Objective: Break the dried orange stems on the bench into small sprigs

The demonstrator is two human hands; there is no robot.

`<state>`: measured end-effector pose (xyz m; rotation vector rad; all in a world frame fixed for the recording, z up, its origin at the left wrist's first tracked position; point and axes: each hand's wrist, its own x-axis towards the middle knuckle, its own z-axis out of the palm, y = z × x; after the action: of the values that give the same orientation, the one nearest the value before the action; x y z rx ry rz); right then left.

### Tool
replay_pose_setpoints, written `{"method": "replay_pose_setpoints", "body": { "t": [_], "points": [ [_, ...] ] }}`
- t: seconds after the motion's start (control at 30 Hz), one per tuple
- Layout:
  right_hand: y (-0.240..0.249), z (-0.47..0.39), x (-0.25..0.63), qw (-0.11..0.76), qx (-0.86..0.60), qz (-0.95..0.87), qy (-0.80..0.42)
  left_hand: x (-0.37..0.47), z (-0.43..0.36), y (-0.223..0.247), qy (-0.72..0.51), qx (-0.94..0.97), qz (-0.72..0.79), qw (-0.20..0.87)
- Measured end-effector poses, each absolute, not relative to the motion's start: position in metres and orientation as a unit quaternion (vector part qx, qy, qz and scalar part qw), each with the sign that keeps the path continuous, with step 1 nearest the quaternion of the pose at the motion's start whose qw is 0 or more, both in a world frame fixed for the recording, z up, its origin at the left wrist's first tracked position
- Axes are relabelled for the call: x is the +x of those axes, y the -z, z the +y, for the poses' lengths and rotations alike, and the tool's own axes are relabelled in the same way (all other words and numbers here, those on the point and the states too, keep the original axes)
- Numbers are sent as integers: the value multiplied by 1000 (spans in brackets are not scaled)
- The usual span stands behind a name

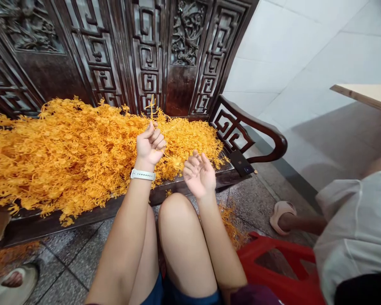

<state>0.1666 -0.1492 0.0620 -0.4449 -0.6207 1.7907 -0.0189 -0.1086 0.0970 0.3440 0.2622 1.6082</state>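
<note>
Standing before right end of dark wooden bench: red stool, speckled tile floor. At bench's front: right hand half open, fingers curled, seemingly empty. Over bench: left hand, fingers folded, pinching orange sprig, long axis near upright, forked tip toward bench's carved backrest. Orange heap along bench. Beyond bench: pale tiled wall.

A carved dark wooden bench stands on speckled grey floor tiles beside a white wall.
</note>
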Motion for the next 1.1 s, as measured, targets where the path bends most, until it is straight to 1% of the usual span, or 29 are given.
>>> {"method": "replay_pose_setpoints", "body": {
  "t": [0.03, 0.1, 0.2, 0.27, 0.33, 0.4, 0.6, 0.77, 0.9, 1.1],
  "points": [
    [-60, -151, 165, 558, -217, -266, -755, -20, -109, -97, -716, 156, 108, 672],
    [-55, -155, 161, 573, -281, -309, -705, -21, -109, -96, -717, 160, 94, 672],
    [-49, -160, 155, 603, -361, -434, -563, -21, -108, -95, -728, 156, 79, 662],
    [-47, -161, 152, 587, -393, -536, -463, -20, -107, -94, -742, 151, 86, 648],
    [-46, -162, 149, 558, -402, -607, -398, -17, -105, -93, -752, 147, 106, 634],
    [-45, -161, 146, 551, -392, -615, -405, -14, -104, -93, -757, 141, 118, 627],
    [-41, -156, 139, 595, -380, -500, -502, -1, -100, -95, -779, 101, 100, 611],
    [-47, -155, 137, 630, -359, -423, -543, 11, -105, -93, -725, 276, 143, 615],
    [-49, -155, 138, 613, -374, -419, -555, 21, -111, -91, -685, 337, 189, 618],
    [-44, -155, 139, 577, -412, -434, -557, 32, -112, -92, -707, 295, 211, 607]
  ]
}}
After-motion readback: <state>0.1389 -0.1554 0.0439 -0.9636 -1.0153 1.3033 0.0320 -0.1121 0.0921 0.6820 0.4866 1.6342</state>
